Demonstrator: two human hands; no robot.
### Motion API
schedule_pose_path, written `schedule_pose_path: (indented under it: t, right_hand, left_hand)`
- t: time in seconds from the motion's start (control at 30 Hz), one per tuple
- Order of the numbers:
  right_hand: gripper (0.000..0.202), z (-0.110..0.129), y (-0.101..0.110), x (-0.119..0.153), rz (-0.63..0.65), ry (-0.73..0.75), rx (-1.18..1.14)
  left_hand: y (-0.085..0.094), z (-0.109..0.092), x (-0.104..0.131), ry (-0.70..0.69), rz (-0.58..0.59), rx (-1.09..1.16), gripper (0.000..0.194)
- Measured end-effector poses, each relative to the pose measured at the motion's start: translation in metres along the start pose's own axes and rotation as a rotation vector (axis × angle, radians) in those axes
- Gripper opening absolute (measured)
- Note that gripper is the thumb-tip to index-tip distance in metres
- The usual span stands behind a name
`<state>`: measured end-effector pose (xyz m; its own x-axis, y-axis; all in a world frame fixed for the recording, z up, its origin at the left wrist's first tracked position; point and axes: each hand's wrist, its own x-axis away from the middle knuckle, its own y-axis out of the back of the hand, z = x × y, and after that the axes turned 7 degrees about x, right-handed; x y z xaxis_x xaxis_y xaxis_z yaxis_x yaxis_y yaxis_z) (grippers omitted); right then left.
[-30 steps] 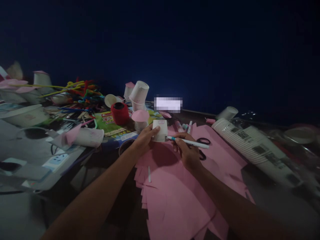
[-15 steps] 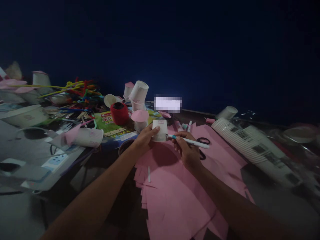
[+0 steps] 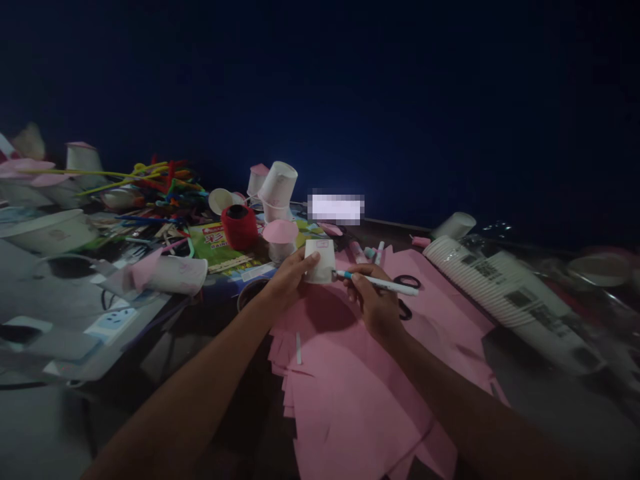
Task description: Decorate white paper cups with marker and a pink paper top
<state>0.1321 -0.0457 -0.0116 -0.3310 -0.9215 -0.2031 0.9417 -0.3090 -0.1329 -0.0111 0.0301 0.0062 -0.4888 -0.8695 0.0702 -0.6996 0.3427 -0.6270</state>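
Note:
A white paper cup [image 3: 323,265] with a small pink drawn rectangle is gripped by my left hand [image 3: 291,275], thumb across its side. My right hand [image 3: 374,297] is closed around a white marker pen [image 3: 395,287] with a teal band. The pen's tip is at the cup's right side, by its lower edge; whether it touches is hard to tell. Pink paper sheets [image 3: 360,373] spread beneath both hands. Just right of my right hand, the black handles of scissors [image 3: 407,282] show, partly hidden by that hand.
Left of my hands stand a paper cup with a pink cone roof [image 3: 280,232] and a red spool of thread [image 3: 239,227]. Stacked paper cups [image 3: 480,280] in plastic wrap lie at right. Colourful pipe cleaners [image 3: 165,181] and a power strip [image 3: 110,321] are at left.

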Motion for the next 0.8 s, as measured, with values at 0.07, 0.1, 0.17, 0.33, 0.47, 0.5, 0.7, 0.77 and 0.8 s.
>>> schedule_pose_path:
  t: [0.07, 0.1, 0.17, 0.33, 0.47, 0.5, 0.7, 0.77, 0.8]
  right_hand:
    - [0.007, 0.0004, 0.0000, -0.0001, -0.010, -0.008, -0.002]
    - [0.006, 0.0005, 0.0001, -0.0002, -0.013, -0.011, -0.001]
    - [0.006, 0.0006, 0.0007, -0.0003, -0.014, -0.015, 0.005]
    - [0.005, 0.0019, 0.0009, 0.0000, -0.001, -0.007, 0.010]
    - [0.007, 0.0044, 0.0001, 0.0004, 0.011, -0.023, 0.005]
    - [0.007, 0.0049, 0.0001, 0.0004, 0.016, -0.029, 0.005]
    - [0.007, 0.0063, 0.0023, 0.0008, 0.026, -0.055, 0.069]
    - [0.007, 0.0064, 0.0025, 0.0011, 0.017, -0.049, 0.052]
    - [0.007, 0.0066, 0.0025, 0.0012, 0.013, -0.049, 0.036]
  left_hand:
    - [0.0005, 0.0003, 0.0001, -0.003, -0.003, 0.001, 0.034]
    - [0.0007, 0.0003, 0.0002, -0.002, -0.008, 0.002, 0.034]
    - [0.0010, 0.0003, 0.0004, 0.005, -0.015, -0.002, 0.035]
    - [0.0003, -0.0004, 0.0008, -0.001, -0.006, 0.001, 0.034]
    - [-0.0012, -0.0014, 0.0014, 0.010, -0.030, 0.015, 0.034]
    - [-0.0013, -0.0016, 0.0015, 0.011, -0.036, 0.014, 0.034]
    - [0.0018, 0.0000, 0.0001, 0.010, -0.029, -0.028, 0.034]
    - [0.0024, 0.0003, -0.0003, 0.010, -0.020, -0.028, 0.035]
    - [0.0025, 0.0003, -0.0003, 0.012, -0.018, -0.024, 0.035]
